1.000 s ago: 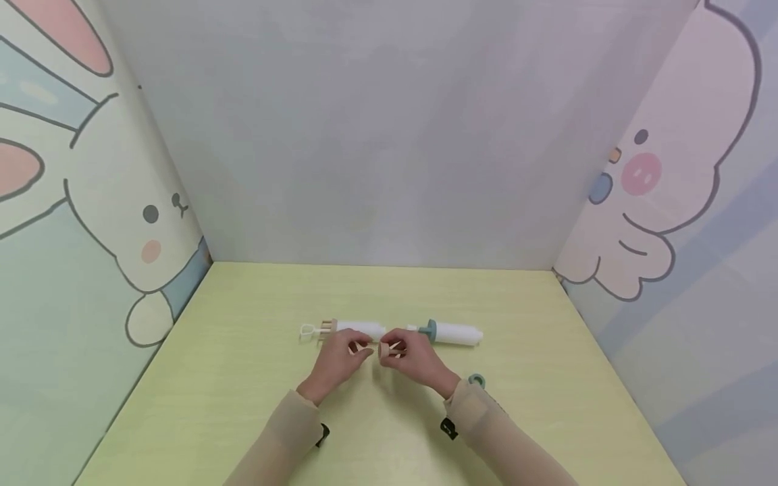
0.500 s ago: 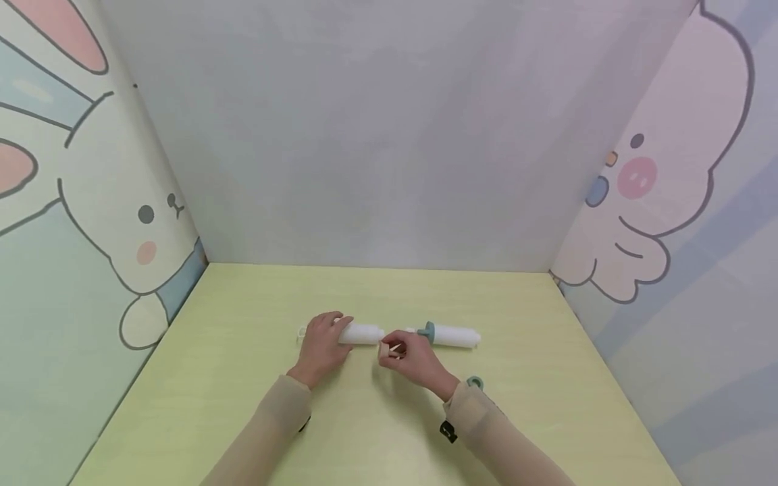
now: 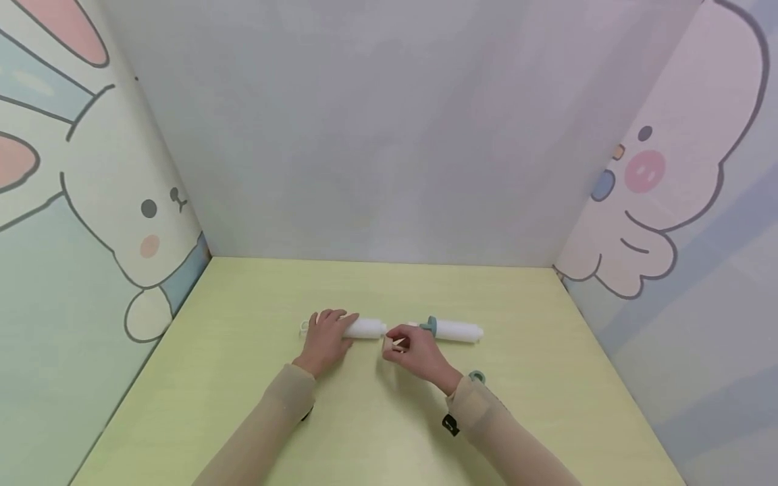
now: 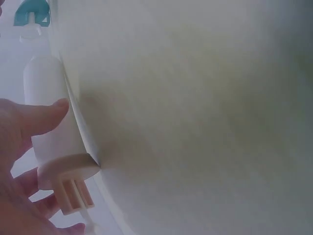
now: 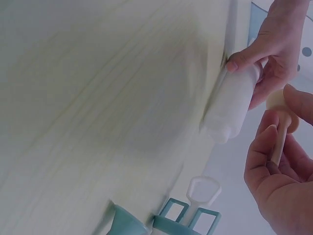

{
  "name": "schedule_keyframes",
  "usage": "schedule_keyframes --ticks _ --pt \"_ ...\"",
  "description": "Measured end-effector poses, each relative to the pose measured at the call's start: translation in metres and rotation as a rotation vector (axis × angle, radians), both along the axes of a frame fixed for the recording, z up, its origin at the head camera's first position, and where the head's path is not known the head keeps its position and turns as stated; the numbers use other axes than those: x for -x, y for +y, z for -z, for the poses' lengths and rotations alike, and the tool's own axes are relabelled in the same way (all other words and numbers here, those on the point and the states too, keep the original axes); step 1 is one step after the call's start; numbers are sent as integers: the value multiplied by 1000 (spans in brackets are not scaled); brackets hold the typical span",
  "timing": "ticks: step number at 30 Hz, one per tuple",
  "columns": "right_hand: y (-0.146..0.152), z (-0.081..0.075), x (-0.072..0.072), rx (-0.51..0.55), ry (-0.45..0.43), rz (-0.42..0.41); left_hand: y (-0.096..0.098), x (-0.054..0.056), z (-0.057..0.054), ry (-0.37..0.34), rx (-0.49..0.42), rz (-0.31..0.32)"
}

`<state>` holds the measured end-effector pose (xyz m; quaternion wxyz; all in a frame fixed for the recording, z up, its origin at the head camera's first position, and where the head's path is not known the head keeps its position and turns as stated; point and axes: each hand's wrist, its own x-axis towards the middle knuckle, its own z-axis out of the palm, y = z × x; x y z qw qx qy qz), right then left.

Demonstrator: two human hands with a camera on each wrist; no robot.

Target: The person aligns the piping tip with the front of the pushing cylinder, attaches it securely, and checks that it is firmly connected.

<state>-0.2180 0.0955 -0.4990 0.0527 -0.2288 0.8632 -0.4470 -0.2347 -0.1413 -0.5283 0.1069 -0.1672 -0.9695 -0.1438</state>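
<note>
In the head view my left hand grips a white syringe lying on the table. Its thumb lies along the barrel in the left wrist view, just above the beige collar with its finger loops; the other fingers are on the far side. My right hand pinches a small beige funnel-shaped piece with a stem between thumb and fingers, close to the syringe's tip but apart from it. The piece's far side is hidden by the fingers.
A second white syringe with a teal collar lies to the right, behind my right hand. Near my right wrist stands a small teal cone-shaped piece, partly hidden by the sleeve in the head view. Patterned walls enclose the yellow-green table.
My left hand has left the beige piece, moved left and taken hold of the syringe with the beige collar. My right hand keeps the beige piece in nearly the same place.
</note>
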Motion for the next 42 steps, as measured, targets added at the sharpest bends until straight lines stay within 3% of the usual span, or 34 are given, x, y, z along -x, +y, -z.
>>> schedule_keyframes --ticks 8,15,31,42 --pt "1 -2 3 6 -4 -2 -1 4 4 8 -35 -9" --pt "4 -5 5 15 -8 0 -3 2 -3 6 -83 -22" --pt "10 -3 4 19 -20 31 -5 -17 -13 104 -120 23" --pt "12 0 6 25 -31 35 -3 -24 -20 159 -159 94"
